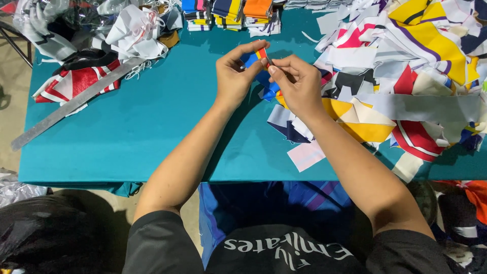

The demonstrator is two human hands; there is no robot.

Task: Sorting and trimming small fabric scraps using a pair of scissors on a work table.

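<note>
Head view: both hands pinch one small fabric strip above the teal counter [152,132].
Left hand [234,76] and right hand [297,83] grip the red-yellow-blue strip [262,54]; long axis tilts up-left, fabric scrap pile [406,66] to the right.

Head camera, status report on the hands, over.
Both hands, left and right, pinch a small striped fabric piece. Above teal table. Scrap pile alongside; nothing blocking.

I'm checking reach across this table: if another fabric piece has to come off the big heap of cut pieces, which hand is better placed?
Probably the right hand: the heap of cut pieces lies on its side, right beside it. The left hand pinches the small striped piece and would have to cross over.
</note>
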